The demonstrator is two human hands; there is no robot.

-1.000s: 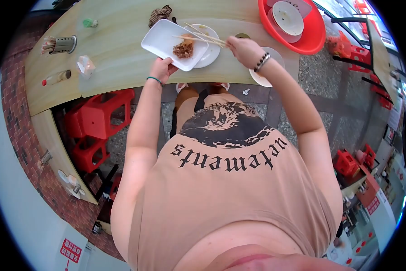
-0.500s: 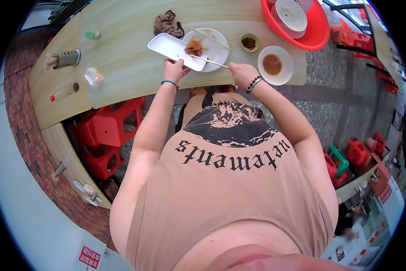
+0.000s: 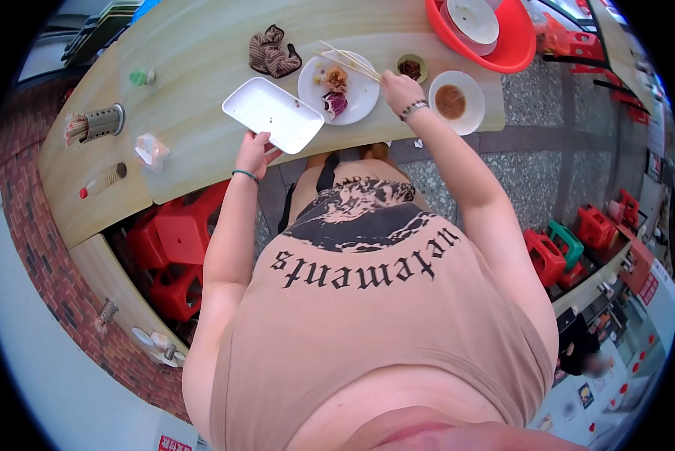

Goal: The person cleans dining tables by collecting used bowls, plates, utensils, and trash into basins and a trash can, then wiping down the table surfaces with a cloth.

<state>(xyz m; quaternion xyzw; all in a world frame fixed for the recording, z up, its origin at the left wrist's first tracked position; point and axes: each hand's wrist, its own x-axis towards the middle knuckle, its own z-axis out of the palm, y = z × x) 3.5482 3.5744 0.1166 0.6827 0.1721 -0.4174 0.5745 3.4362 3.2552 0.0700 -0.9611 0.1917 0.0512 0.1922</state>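
My left hand (image 3: 255,155) grips the near edge of a white rectangular dish (image 3: 255,105), which has a few dark crumbs on it. The dish is tilted slightly and overlaps the left rim of a round white plate (image 3: 363,94). On that plate sit a brownish food heap (image 3: 336,78) and a purple-and-white piece (image 3: 335,104). A pair of chopsticks (image 3: 348,60) is in my right hand (image 3: 403,95), their tips extending over the plate's far edge. Just beyond that hand is a small green bowl (image 3: 410,68) with dark contents; to its right is a white bowl (image 3: 466,120) of brown liquid.
A red basin (image 3: 514,52) holding stacked dishes stands at the far right. A patterned cloth (image 3: 274,52) lies behind the dish. Further left are a metal utensil holder (image 3: 104,124), a tissue pack (image 3: 152,152) and a bottle (image 3: 103,181). Red stools (image 3: 182,234) stand beneath.
The white dish has moved left and toward me, off the food, uncovering the purple-and-white piece. My right hand has lifted the chopsticks up and away; they now lie close together.
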